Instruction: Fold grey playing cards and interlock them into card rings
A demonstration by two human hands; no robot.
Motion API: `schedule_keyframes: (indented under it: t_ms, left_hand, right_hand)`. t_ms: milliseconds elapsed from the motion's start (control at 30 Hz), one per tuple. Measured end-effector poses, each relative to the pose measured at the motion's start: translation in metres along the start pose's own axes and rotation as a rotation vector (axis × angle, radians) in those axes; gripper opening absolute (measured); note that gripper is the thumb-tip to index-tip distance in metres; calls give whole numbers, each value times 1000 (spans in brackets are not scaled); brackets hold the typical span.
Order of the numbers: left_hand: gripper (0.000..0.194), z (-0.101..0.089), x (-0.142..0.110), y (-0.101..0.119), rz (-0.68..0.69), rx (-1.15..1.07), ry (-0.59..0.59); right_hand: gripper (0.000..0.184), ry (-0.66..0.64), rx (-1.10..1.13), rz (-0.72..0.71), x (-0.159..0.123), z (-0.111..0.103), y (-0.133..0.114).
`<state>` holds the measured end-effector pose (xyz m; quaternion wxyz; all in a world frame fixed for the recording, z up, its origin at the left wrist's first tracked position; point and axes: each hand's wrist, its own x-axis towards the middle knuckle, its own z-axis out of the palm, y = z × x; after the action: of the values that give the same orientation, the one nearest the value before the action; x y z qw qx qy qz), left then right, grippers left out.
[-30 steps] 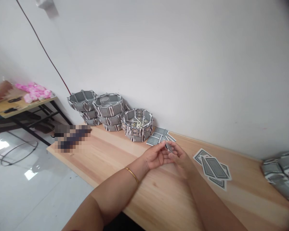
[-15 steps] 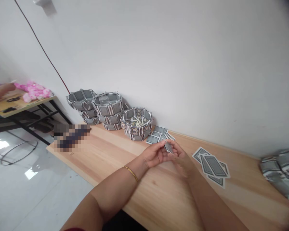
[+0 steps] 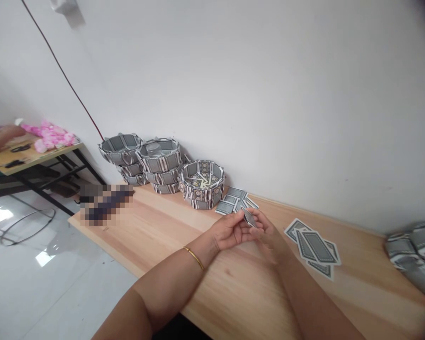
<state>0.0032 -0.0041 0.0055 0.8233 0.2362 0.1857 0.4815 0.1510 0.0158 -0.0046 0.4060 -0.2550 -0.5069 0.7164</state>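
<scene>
Between my two hands is a small folded playing card (image 3: pixel 249 217), grey with a pale edge. My left hand (image 3: pixel 230 231), with a gold bangle on the wrist, pinches it between thumb and fingers. From the other side my right hand (image 3: pixel 267 233) grips the same card, its fingers partly hidden. Just behind them lie several grey patterned cards (image 3: pixel 226 204), some folded. To the right, a few flat playing cards (image 3: pixel 317 245) overlap face down. A round bowl woven from folded cards (image 3: pixel 201 189) stands beyond my left hand, with folded pieces inside.
Two stacks of woven card bowls, one on the left (image 3: pixel 122 148) and one nearer (image 3: pixel 159 163), line the wall. Another woven card piece (image 3: pixel 414 255) sits at the right edge of the wooden table (image 3: pixel 156 231). A person's arm (image 3: pixel 2 139) rests at another table with pink material (image 3: pixel 53 136).
Both hands still hold the folded card, in nearly the same pose. The whole view has shifted slightly, and the card appears turned a little.
</scene>
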Motion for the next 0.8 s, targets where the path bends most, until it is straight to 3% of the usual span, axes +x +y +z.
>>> schedule_keyframes:
  t_ms: [300, 533, 800]
  left_hand:
    - [29, 7, 0, 2, 109, 46, -17]
    - [37, 0, -1, 1, -14, 65, -63]
    - [34, 4, 0, 1, 28, 76, -30]
  right_hand:
    - [64, 16, 18, -38, 2, 4, -1]
    - [58, -22, -22, 25, -1, 0, -4]
    - [63, 60, -4, 2, 2, 2, 2]
